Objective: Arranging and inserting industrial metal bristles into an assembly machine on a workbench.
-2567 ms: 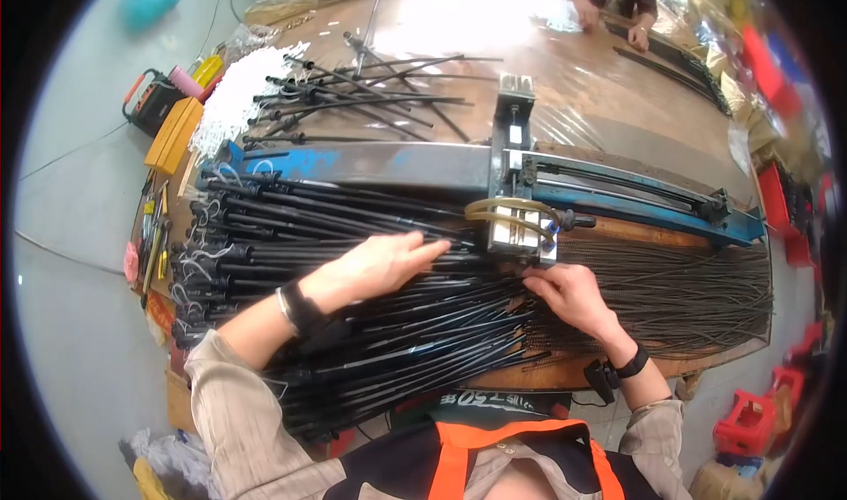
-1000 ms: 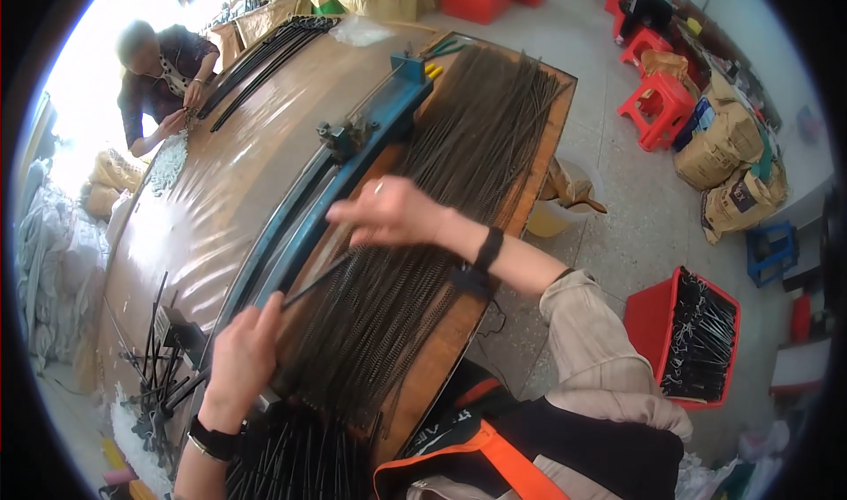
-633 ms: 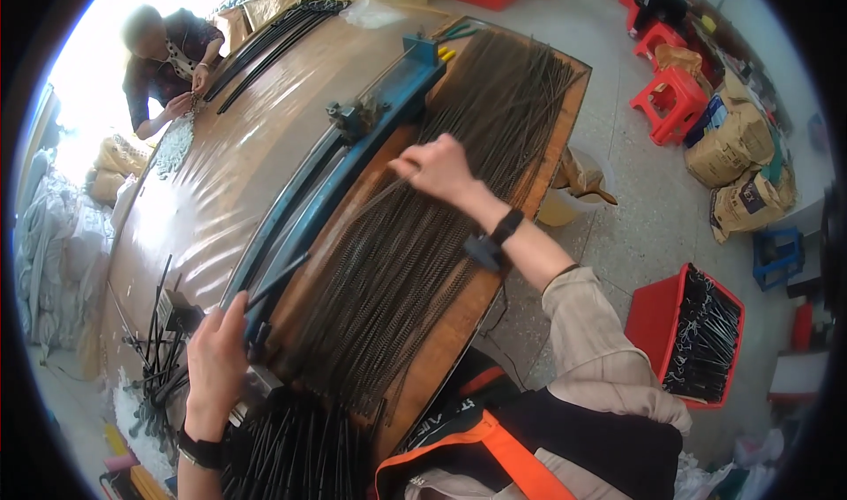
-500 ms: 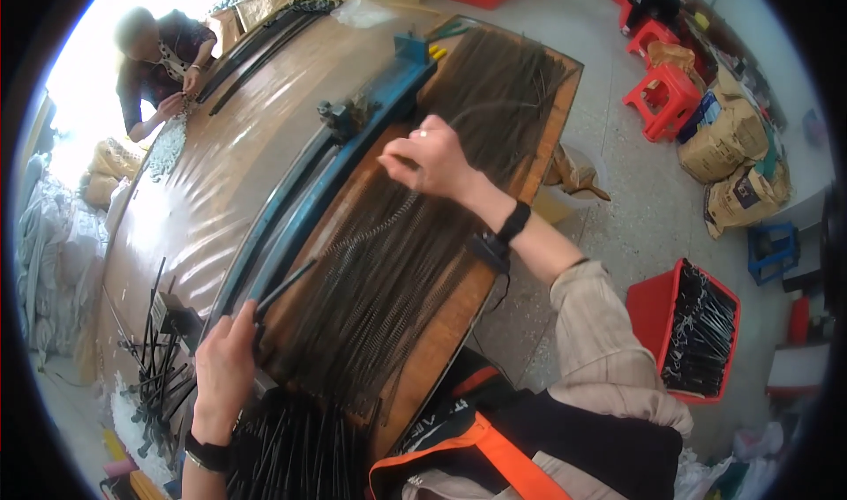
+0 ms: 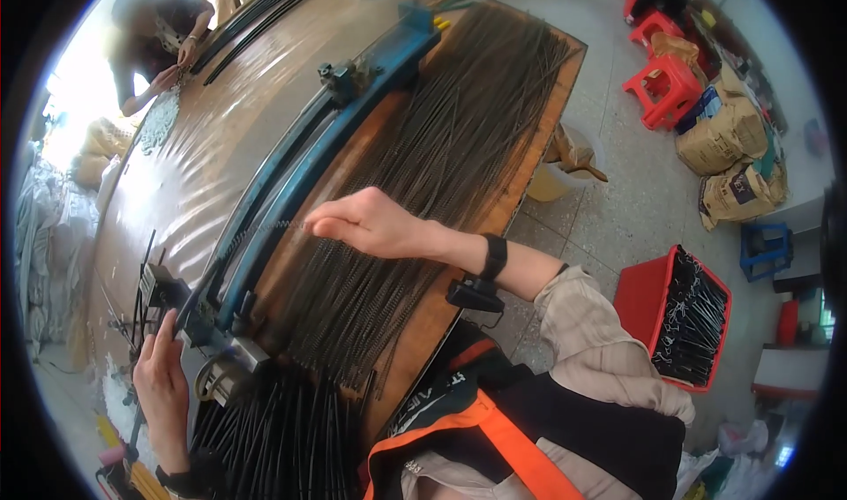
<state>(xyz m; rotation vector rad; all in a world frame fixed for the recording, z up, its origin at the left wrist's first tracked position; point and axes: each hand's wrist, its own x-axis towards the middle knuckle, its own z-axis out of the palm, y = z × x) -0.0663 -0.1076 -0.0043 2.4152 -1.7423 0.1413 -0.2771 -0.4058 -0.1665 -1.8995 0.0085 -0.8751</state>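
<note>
Loose black rods (image 5: 138,310), a tangled group at the far left of the near end. Left hand (image 5: 161,376), back upward, near left; its grip narrow, thumb and fingertips about the near end of one slim black tube (image 5: 199,293), as far as can be seen. Tube's long axis: rightward and away from that hand, toward the rail. Co-worker's hands (image 5: 183,54), far left, well apart. Metal clamp block (image 5: 234,369), just right of the left hand. Coil spring (image 5: 272,225), one, thin, above the blue rail (image 5: 304,175): it lies left of the right grip, its long axis running left and slightly near, roughly in line with the tube; whether the two join cannot be told. Bundled black rods (image 5: 282,429), near side. Right hand (image 5: 366,224), the nearer hand to the spring, its grip narrow, pinching the spring's right end. Heaped springs (image 5: 371,297), lengthwise on the desk (image 5: 423,337), beneath and beyond the right forearm. Farther right, on the floor: red bin (image 5: 635,310) of rods, near; red stool (image 5: 666,90), far.
</note>
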